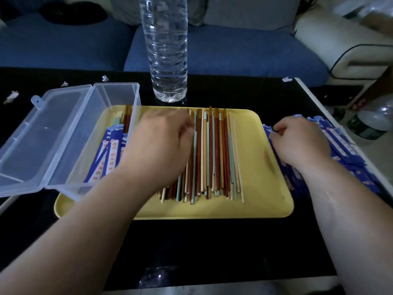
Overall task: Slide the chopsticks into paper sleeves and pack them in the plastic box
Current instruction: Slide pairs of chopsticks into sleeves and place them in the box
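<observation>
Tray (261, 158) margin bare between chopsticks (214, 150), paper sleeves (348, 152)

One plastic box (63, 133) at 9 o'clock. One yellow tray (265, 167). One water bottle (165, 50) at 12 o'clock and a second bottle (370, 122) at 3 o'clock. Four paper scraps (11, 96). Two hands: left hand (163, 143), right hand (302, 141). The chopsticks (214, 150) and paper sleeves (348, 152) are too densely piled to count.

Bare left hand (163, 143), right hand (302, 143), forearms (89, 226)
</observation>
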